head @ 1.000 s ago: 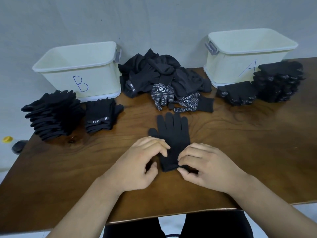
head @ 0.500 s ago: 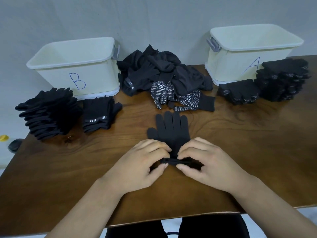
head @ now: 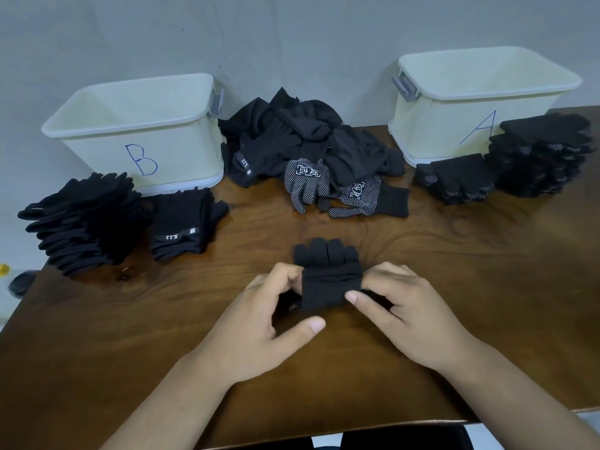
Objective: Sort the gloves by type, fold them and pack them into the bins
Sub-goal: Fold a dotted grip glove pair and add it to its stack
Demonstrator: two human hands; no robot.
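A black glove (head: pixel 328 277) lies at the table's middle, its cuff half folded up over the palm, fingertips pointing away. My left hand (head: pixel 259 323) pinches the fold's left edge and my right hand (head: pixel 409 316) pinches its right edge. Behind it sits a loose heap of unsorted black gloves (head: pixel 305 147), with two white-dotted gloves (head: pixel 341 190) at its front. Bin B (head: pixel 139 131) stands back left, bin A (head: pixel 480 99) back right. Plain folded gloves are stacked left (head: pixel 84 222) and beside it (head: pixel 181 228). Dotted folded gloves are stacked right (head: pixel 454 180) and far right (head: pixel 542 154).
The brown wooden table (head: pixel 487 287) ends at a near edge just above my lap. A grey wall runs behind the bins. A dark object (head: pixel 21 282) and a yellow cap (head: pixel 4 269) lie off the table's left edge.
The glove lay flat a second ago; both hands took hold of its cuff end and lifted it forward, folding it over the palm.
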